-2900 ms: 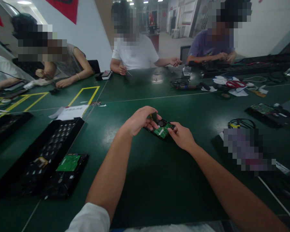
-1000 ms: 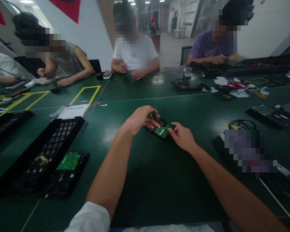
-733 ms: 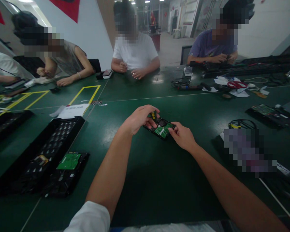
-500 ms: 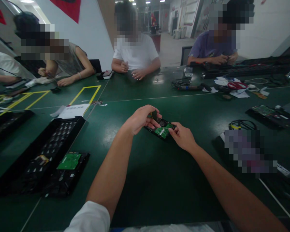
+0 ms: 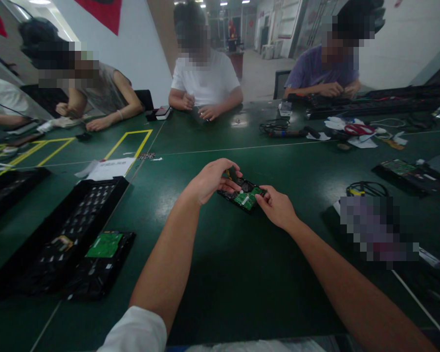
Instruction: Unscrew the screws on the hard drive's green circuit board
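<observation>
In the middle of the green table lies a small black device (image 5: pixel 246 185) with a bare green circuit board (image 5: pixel 246 200). My right hand (image 5: pixel 277 207) grips its right end between thumb and fingers. My left hand (image 5: pixel 217 180) is bent over its left part, fingers curled around a small dark piece with a yellow edge (image 5: pixel 231 173). The hand partly hides this piece, and its kind cannot be made out. The lower fingers of that hand are close to the device's surface.
At left are a long black tray (image 5: pixel 91 200), a larger black unit with a green board (image 5: pixel 104 244) and a paper sheet (image 5: pixel 112 169). Another board unit (image 5: pixel 403 171) and a cable (image 5: pixel 368 188) lie right. Several people sit across the table, among them one in a white shirt (image 5: pixel 205 78).
My left hand and the small dark piece have shifted very slightly left over the device. My right hand keeps its hold with almost no movement.
</observation>
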The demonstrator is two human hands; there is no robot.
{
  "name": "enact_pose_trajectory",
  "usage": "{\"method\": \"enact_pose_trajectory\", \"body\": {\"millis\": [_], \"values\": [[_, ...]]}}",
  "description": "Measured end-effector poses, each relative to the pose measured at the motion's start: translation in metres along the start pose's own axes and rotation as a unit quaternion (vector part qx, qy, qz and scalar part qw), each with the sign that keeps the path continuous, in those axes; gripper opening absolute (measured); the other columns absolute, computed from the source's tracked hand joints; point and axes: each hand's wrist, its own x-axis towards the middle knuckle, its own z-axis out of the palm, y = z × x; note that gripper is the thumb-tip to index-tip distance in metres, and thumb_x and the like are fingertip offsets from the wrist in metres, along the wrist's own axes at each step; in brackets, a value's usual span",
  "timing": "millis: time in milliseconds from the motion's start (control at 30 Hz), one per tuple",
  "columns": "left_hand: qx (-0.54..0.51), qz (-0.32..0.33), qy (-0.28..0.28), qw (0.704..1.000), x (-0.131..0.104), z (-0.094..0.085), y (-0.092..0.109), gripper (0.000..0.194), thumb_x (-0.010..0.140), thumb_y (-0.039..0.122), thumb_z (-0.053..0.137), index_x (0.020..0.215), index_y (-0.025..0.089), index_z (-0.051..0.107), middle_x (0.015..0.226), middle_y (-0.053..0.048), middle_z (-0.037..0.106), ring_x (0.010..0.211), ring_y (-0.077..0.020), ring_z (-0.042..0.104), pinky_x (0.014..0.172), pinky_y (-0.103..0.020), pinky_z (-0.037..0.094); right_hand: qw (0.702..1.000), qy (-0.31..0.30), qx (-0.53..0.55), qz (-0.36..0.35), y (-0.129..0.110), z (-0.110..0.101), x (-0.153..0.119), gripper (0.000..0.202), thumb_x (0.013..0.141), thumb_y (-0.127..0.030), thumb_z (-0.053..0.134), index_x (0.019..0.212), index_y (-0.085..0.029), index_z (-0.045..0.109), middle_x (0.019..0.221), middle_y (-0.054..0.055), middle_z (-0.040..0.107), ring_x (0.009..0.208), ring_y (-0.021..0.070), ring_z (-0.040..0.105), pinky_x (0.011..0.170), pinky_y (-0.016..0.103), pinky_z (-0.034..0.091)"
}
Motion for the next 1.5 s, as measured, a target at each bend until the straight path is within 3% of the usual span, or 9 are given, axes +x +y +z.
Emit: {"method": "enact_pose_trajectory", "body": {"millis": [200,500,933,1133,1367,1500], "values": [[0.041,0.009,0.005,0.999,-0.0002,0.0021,0.0024,0.026,0.098,0.033,0.053,0.098,0.016,0.073,0.104,-0.010,0.071,0.065,-0.0134,0.069,0.057,-0.023,0.054,1.000,0.001,0.002,0.003,0.0010,0.0006,0.0002,0.045,0.104,-0.048,0.056,0.141,-0.022,0.060,0.089,0.003,0.075,0.072,0.0192,0.067,0.062,0.030,0.045],[-0.002,0.003,-0.006,1.000,-0.0025,0.0033,0.0028,0.019,0.100,0.034,0.055,0.105,0.018,0.064,0.104,-0.010,0.074,0.068,-0.0162,0.072,0.060,-0.026,0.055,1.000,-0.005,0.004,0.006,-0.0010,-0.0009,-0.0003,0.047,0.104,-0.049,0.055,0.141,-0.021,0.060,0.090,0.003,0.075,0.072,0.0190,0.067,0.063,0.031,0.046],[0.094,0.032,0.001,0.995,-0.0026,0.0029,0.0035,0.024,0.103,0.035,0.051,0.103,0.019,0.069,0.098,-0.007,0.070,0.064,-0.0128,0.069,0.054,-0.022,0.050,1.000,0.002,-0.005,0.003,0.0007,0.0010,0.0005,0.045,0.104,-0.048,0.056,0.139,-0.022,0.061,0.089,0.003,0.075,0.071,0.0187,0.066,0.062,0.031,0.044],[0.025,0.016,0.002,1.000,-0.0041,0.0031,0.0068,0.015,0.102,0.029,0.054,0.111,0.020,0.062,0.101,-0.007,0.073,0.065,-0.0153,0.072,0.056,-0.024,0.053,1.000,-0.001,-0.003,0.002,0.0003,0.0001,0.0006,0.046,0.104,-0.049,0.055,0.141,-0.022,0.059,0.091,0.004,0.076,0.072,0.0191,0.067,0.063,0.031,0.045],[0.025,0.035,-0.033,0.999,0.0010,0.0009,-0.0003,0.024,0.102,0.037,0.056,0.102,0.018,0.070,0.108,-0.009,0.073,0.072,-0.0136,0.070,0.063,-0.024,0.055,1.000,-0.001,-0.004,-0.001,-0.0008,-0.0005,-0.0001,0.046,0.105,-0.048,0.054,0.142,-0.021,0.059,0.091,0.003,0.075,0.072,0.0189,0.066,0.064,0.031,0.045],[0.074,0.048,-0.021,0.996,0.0013,0.0003,-0.0012,0.022,0.099,0.038,0.064,0.101,0.019,0.073,0.096,-0.005,0.071,0.066,-0.0106,0.064,0.061,-0.021,0.051,1.000,-0.001,-0.003,0.003,0.0009,0.0014,0.0002,0.046,0.104,-0.047,0.056,0.142,-0.022,0.059,0.090,0.003,0.075,0.072,0.0186,0.066,0.063,0.031,0.044]]}}
